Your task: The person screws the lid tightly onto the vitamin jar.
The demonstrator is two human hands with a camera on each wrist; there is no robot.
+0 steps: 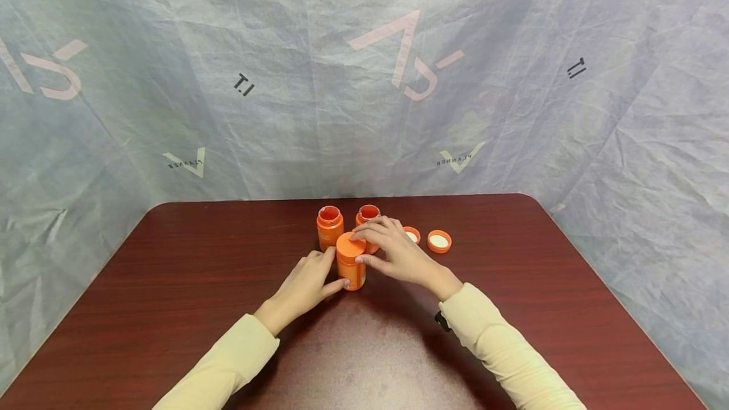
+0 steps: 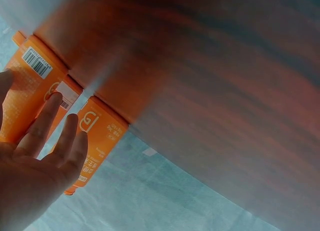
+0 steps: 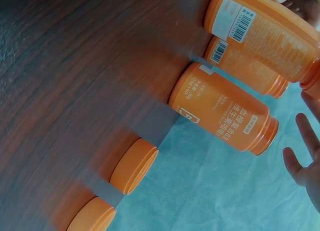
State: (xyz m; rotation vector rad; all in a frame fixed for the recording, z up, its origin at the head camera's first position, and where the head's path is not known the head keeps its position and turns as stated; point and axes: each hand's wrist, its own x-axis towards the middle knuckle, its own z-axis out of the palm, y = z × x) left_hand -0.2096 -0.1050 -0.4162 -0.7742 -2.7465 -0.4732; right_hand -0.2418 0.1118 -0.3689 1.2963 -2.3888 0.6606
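In the head view, a capped orange bottle (image 1: 351, 275) stands upright on the table between both hands. My left hand (image 1: 304, 285) holds its body, thumb in front and fingers at the left side. From above, my right hand (image 1: 398, 255) grips the orange cap (image 1: 350, 246) between thumb and fingers. Behind stand two uncapped orange bottles, one at the left (image 1: 330, 228) and one at the right (image 1: 368, 212), the latter partly hidden by the right hand. The left wrist view shows the left fingers (image 2: 37, 128) beside the labelled bottles.
Two loose orange caps lie right of the bottles, white inside up: one (image 1: 439, 242) in full sight, the other (image 1: 412, 234) partly behind the right hand. The dark red wooden table (image 1: 199, 283) ends at a grey printed cloth (image 1: 319, 81).
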